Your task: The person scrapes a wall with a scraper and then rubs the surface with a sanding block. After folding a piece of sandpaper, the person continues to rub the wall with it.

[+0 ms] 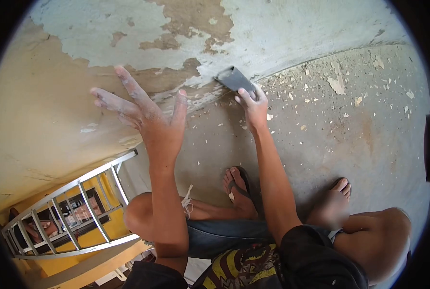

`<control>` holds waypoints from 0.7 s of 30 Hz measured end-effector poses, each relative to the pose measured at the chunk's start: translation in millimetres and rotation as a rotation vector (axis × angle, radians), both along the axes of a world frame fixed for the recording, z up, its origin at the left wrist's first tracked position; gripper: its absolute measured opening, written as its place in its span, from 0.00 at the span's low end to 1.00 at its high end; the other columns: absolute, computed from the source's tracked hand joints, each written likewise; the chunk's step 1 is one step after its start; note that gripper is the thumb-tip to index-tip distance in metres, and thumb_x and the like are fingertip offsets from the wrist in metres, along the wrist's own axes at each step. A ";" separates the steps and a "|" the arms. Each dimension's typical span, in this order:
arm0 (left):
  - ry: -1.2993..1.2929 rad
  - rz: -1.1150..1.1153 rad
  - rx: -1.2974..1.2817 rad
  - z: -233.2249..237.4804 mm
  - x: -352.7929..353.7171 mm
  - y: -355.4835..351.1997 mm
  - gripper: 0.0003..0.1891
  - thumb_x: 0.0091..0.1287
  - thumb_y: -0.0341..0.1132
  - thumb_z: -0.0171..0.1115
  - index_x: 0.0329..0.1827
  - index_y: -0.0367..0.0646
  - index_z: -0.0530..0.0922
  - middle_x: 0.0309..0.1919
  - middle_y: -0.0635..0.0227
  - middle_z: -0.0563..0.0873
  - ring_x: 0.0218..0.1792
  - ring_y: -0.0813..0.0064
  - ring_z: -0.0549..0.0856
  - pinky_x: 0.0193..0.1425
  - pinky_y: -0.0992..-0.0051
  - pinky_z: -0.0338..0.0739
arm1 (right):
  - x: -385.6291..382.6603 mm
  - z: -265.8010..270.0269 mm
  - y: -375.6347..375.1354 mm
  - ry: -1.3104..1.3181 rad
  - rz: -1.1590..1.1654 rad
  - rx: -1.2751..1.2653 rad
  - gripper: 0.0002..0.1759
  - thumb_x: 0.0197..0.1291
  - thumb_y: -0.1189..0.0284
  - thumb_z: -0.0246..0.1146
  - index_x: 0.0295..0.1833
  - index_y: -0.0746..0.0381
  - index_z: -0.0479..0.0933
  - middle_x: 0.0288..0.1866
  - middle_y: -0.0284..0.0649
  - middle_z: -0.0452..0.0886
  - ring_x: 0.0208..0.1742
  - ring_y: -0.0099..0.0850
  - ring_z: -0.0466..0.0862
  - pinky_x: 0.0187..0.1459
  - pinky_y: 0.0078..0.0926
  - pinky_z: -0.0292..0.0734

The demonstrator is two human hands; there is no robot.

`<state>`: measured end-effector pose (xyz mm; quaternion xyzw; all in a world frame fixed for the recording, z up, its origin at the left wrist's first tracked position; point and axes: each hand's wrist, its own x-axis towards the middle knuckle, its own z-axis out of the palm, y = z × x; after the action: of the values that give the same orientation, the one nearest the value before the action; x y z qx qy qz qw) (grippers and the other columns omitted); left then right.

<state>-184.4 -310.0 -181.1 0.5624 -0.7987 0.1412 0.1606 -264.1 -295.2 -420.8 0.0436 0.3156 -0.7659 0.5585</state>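
Observation:
My right hand (255, 107) grips a dark grey rectangular piece (235, 78), possibly folded sandpaper. Its far edge is right at the foot of the wall (273, 29), where pale paint has flaked. My left hand (150, 107) is open, fingers spread and dusted white, in front of the bare brownish patch on the wall. Nothing is in that hand.
Paint flakes (338, 79) litter the concrete floor (302, 159) along the wall. A metal ladder (85, 204) leans at the lower left, with a wooden beam (97, 262) below it. My sandalled feet (236, 185) rest on the floor close to the work.

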 end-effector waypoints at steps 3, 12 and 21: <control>0.007 -0.017 -0.007 -1.1 -1.0 -4.8 0.60 0.58 0.46 0.74 0.83 0.56 0.35 0.76 0.37 0.21 0.76 0.29 0.27 0.74 0.34 0.41 | 3.0 3.3 10.1 0.014 0.063 0.071 0.26 0.62 0.74 0.69 0.63 0.67 0.71 0.51 0.37 0.82 0.49 0.23 0.82 0.46 0.20 0.82; -0.025 -0.046 -0.044 -2.3 1.5 -5.0 0.60 0.57 0.46 0.74 0.83 0.56 0.36 0.76 0.37 0.22 0.75 0.28 0.27 0.73 0.31 0.42 | 15.7 -9.8 6.9 -0.098 0.016 0.076 0.23 0.61 0.77 0.69 0.60 0.70 0.73 0.51 0.42 0.81 0.50 0.28 0.83 0.45 0.24 0.86; -0.020 -0.029 -0.036 -4.6 2.2 -3.1 0.60 0.57 0.44 0.73 0.83 0.56 0.36 0.76 0.36 0.22 0.75 0.28 0.27 0.73 0.31 0.40 | 10.5 -4.0 -1.5 -0.013 0.089 -0.012 0.23 0.60 0.77 0.70 0.59 0.70 0.73 0.49 0.41 0.83 0.47 0.26 0.84 0.47 0.22 0.85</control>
<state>-182.3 -313.1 -185.7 0.5463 -0.8057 0.1588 0.1646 -253.6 -296.8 -424.8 0.0309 0.3089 -0.7420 0.5942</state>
